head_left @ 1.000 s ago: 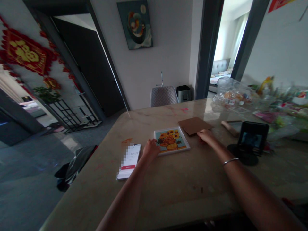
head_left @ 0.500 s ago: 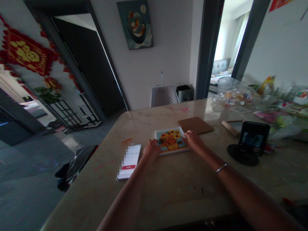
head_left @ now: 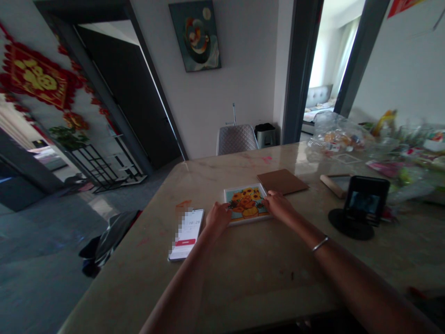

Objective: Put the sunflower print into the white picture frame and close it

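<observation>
A small sunflower picture in a white frame (head_left: 247,203) lies on the marble-look table (head_left: 243,278) in front of me. My left hand (head_left: 219,217) grips its left edge, fingers closed. On the opposite side, my right hand (head_left: 279,203) has its fingers closed on the right edge, with a bracelet (head_left: 320,243) on that wrist. Parts of both side edges are hidden by the fingers. A brown board (head_left: 283,181) lies flat just behind the picture, toward the right. Left of my left hand is a phone (head_left: 187,235) with its screen lit.
At right, a black stand holding a dark device (head_left: 366,199) stands before a wooden frame-like piece (head_left: 335,183). Plastic bags (head_left: 342,132) and clutter fill the far right of the table. A quilted chair (head_left: 237,139) stands beyond the far edge.
My right hand has shifted very slightly toward me along the picture's right edge. The picture, my left hand and the things around them look unchanged.
</observation>
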{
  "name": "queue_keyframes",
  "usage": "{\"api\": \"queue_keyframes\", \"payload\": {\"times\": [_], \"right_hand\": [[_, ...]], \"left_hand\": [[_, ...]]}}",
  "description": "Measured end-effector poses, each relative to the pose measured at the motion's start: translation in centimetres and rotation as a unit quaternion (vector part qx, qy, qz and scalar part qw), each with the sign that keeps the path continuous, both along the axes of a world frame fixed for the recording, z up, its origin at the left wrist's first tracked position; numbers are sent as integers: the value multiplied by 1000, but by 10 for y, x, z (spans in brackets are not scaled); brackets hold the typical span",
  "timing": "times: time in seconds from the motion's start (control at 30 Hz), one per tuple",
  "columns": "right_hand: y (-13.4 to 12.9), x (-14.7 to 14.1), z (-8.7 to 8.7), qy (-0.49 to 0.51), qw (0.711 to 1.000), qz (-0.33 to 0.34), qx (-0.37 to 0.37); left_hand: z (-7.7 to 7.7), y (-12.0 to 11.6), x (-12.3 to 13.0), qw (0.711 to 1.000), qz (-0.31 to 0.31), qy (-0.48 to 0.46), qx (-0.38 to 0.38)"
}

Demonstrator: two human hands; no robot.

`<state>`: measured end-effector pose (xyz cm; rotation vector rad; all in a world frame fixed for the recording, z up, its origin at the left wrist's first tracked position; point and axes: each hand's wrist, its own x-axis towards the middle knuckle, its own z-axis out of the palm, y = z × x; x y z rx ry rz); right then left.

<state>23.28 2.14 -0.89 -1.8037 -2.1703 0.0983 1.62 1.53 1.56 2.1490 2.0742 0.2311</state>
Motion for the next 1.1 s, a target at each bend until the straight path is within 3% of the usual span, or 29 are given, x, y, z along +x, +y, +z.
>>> {"api": "queue_keyframes", "payload": {"times": [0.73,0.9,1.1], "right_hand": [[-2,-2,-1,7,1000,-8,-8],[-1,-7,1,40,998,36,-27],[0,-6,-1,27,999,-3,-25]], "left_hand": [[1,-2,0,1000,-12,8,-6],[1,-2,0,1000,-16,11,-2],[3,-3,2,1000,-11,19,-12]]}}
